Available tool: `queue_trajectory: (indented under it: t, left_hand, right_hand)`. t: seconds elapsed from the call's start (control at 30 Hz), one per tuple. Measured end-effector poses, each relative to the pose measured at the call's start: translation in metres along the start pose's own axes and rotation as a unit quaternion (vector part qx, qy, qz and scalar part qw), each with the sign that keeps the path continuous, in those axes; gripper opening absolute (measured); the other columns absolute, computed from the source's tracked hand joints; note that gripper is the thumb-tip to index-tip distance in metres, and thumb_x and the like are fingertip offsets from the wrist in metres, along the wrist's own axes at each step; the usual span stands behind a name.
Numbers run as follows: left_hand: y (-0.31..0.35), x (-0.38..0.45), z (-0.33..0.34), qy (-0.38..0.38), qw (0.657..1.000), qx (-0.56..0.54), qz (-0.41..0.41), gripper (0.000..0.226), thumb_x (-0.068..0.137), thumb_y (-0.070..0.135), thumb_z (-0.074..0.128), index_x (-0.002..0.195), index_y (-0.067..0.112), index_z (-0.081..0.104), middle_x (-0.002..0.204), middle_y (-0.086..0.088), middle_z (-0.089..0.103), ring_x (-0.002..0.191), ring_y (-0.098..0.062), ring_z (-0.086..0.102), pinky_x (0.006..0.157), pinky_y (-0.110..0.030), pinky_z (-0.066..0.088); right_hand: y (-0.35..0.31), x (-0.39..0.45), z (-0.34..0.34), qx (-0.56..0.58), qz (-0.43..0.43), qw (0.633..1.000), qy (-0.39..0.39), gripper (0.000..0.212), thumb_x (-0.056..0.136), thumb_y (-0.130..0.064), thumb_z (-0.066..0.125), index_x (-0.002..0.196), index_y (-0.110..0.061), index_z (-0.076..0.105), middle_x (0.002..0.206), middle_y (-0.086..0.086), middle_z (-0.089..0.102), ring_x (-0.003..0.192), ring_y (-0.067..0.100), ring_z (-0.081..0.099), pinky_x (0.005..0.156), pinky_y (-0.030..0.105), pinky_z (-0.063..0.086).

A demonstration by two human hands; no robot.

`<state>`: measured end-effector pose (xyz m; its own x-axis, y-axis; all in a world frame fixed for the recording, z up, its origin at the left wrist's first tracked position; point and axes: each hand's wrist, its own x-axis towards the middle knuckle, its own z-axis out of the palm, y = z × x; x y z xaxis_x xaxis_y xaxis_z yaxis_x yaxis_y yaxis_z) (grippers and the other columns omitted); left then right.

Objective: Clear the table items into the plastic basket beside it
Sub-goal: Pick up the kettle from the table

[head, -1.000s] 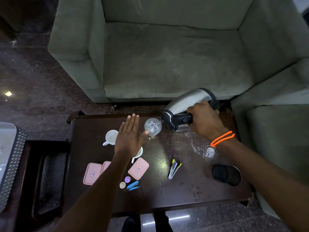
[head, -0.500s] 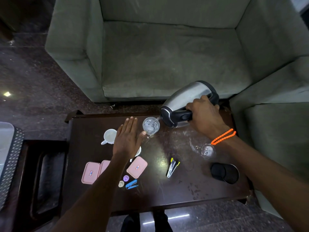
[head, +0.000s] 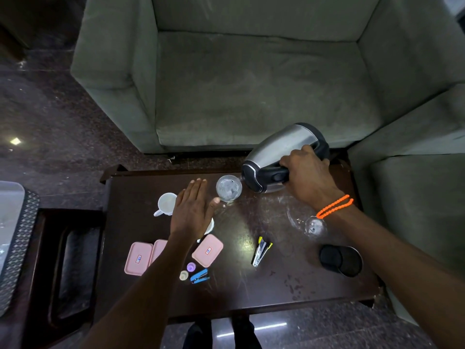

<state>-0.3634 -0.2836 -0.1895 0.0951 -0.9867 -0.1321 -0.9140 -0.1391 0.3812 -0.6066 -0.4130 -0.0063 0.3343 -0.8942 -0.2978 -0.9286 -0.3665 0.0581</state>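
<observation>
1. A grey sofa (head: 251, 79) fills the space beyond the fingertips of both hands.
2. The dark wooden table (head: 289, 285) lies under both hands.
3. The basket (head: 17, 248), with a patterned dark wall, sits at the far left edge, well out past the left hand's little-finger side, beside the table.
4. The steel kettle (head: 281, 147) is tipped on its side with its spout towards the glass. The right hand (head: 308, 177) grips its black handle, fingers curled round it; an orange band (head: 334, 206) circles that wrist.
5. The left hand (head: 192, 210) hovers flat, fingers straight and close together, thumb spread wide, holding nothing.
6. A black cup (head: 342, 260) lies on its side near the right forearm, back from the fingers.
7. A clear glass (head: 229, 188) stands just beside the left thumb tip, at the kettle's spout.
8. Another clear glass piece (head: 314, 225) lies under the right wrist; its shape is hard to make out.
9. Three pink lids (head: 138, 258) lie behind the left wrist, on both sides of the forearm.
10. A white mug (head: 166, 204) stands just beside the left little finger.
11. A stapler with yellow tips (head: 261, 250) lies between the two forearms.
12. A blue stapler (head: 199, 275) and two small caps (head: 191, 267) sit beside the left forearm.
</observation>
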Motion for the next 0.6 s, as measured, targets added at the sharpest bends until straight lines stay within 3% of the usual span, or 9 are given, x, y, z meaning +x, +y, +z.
queue_trajectory:
  t: [0.23,0.4,0.5,0.6]
  left_hand:
    - [-0.002,-0.003,-0.001,0.001,1.000,0.008,0.003,0.068,0.108,0.055,0.034,0.157,0.009,0.037,0.164,-0.011,0.040,0.155,-0.027,0.032,0.123,-0.045,0.031]
    - [0.001,-0.005,-0.004,0.011,0.999,-0.031,0.002,0.063,0.107,0.049,0.031,0.150,0.006,0.049,0.154,-0.015,0.053,0.145,-0.032,0.047,0.116,-0.047,0.040]
    - [0.005,-0.006,-0.005,0.035,0.998,-0.058,0.008,0.055,0.106,0.042,0.033,0.141,0.005,0.057,0.142,-0.014,0.062,0.131,-0.032,0.058,0.106,-0.044,0.045]
    - [0.008,-0.006,-0.008,0.043,0.998,-0.054,0.005,0.047,0.106,0.037,0.036,0.135,0.008,0.060,0.132,-0.011,0.067,0.117,-0.030,0.062,0.097,-0.043,0.047]
  right_hand:
    - [-0.002,0.000,0.025,0.043,0.011,0.999,-0.015,0.016,0.079,-0.011,0.066,0.095,-0.016,0.067,0.093,0.005,0.056,0.112,0.030,0.045,0.081,0.059,0.051]
    - [0.003,0.001,0.042,0.092,0.017,0.996,0.003,0.008,0.078,-0.015,0.068,0.086,-0.015,0.065,0.082,-0.002,0.044,0.107,0.032,0.050,0.067,0.044,0.046]
    - [0.010,-0.001,0.049,0.154,0.039,0.987,0.009,0.008,0.076,-0.017,0.071,0.076,-0.017,0.062,0.076,0.002,0.050,0.100,0.034,0.056,0.070,0.046,0.055]
    - [0.017,-0.002,0.054,0.198,0.052,0.979,0.014,0.012,0.074,-0.020,0.074,0.071,-0.015,0.064,0.075,0.012,0.067,0.087,0.038,0.064,0.071,0.042,0.055]
